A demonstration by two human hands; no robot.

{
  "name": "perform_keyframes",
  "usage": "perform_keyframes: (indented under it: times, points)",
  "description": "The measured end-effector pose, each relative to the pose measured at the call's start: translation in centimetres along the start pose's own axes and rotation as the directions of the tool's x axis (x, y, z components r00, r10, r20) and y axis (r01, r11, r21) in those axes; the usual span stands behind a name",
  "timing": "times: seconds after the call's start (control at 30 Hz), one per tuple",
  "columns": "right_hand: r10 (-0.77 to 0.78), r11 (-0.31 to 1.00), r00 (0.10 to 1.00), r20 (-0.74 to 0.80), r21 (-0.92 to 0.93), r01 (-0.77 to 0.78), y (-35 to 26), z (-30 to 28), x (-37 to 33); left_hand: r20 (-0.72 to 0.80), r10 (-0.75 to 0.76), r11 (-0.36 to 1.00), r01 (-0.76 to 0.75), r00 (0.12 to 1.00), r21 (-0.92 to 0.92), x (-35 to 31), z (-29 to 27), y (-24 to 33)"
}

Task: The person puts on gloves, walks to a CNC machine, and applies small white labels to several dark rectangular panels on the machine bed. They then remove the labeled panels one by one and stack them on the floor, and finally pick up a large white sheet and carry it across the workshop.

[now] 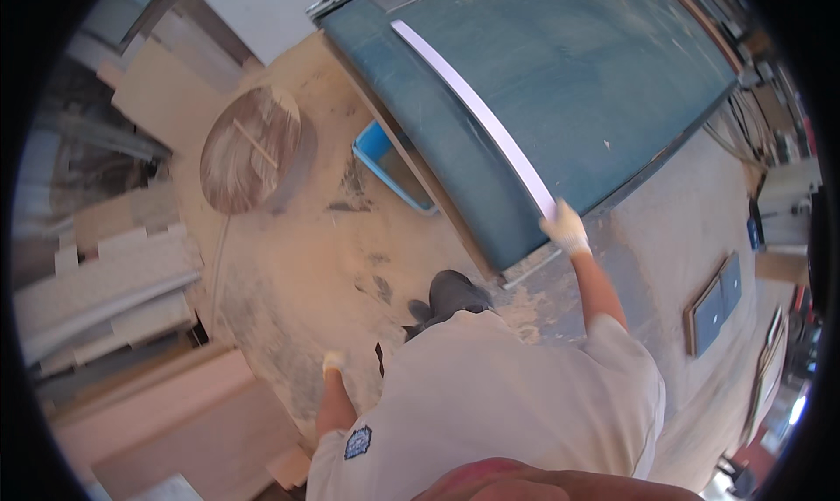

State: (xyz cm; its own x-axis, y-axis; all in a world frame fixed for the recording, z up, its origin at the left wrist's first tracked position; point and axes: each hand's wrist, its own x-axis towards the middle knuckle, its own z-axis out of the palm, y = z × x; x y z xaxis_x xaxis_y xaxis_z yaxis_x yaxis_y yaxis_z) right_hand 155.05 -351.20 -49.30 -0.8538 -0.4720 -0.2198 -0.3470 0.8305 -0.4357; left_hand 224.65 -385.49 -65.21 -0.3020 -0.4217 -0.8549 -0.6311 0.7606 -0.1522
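Observation:
A long, narrow white strip lies across the dark green tabletop, running from the far left side to the near corner. My right hand, in a pale glove, is closed on the strip's near end. The strip looks slightly curved, though this lens bends straight edges. Down at my left side hangs my left hand, also gloved and away from the table. It is small and blurred, so its fingers cannot be made out.
Under the table's left edge stands a blue plastic bin. A round wooden disc with a thin stick on it is on the dusty floor. Boards are stacked at the left. Dark panels lie at the right.

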Motion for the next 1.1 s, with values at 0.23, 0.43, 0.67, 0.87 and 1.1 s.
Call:
perform_keyframes:
  times: [0.23,0.43,0.67,0.87,1.1]
  points:
    - [0.613,0.788,0.761,-0.213,0.241,-0.567,-5.5,10.8,-18.1,-0.425,-0.25,0.247,-0.367,0.87,-0.897,20.6,-36.9,-10.4]
    - [0.752,0.658,0.512,-0.414,0.43,-0.618,-9.7,-0.3,12.0,-0.545,0.066,0.744,-0.405,0.836,-0.532,25.3,-55.1,-5.1]
    - [0.061,0.96,0.679,-0.731,0.229,0.16,-31.3,2.8,26.8,-0.581,0.033,0.519,-0.511,0.813,-0.685,39.4,-78.3,-3.3]
    - [0.276,0.895,0.946,-0.17,0.403,-0.189,-51.1,22.0,28.6,-0.852,0.329,0.716,-0.696,0.407,-0.055,52.2,-107.7,1.5]
    - [0.431,0.709,0.862,0.267,0.492,-0.506,-61.7,27.0,31.7,-0.843,0.39,0.869,-0.45,0.371,0.205,57.2,-115.4,6.5]
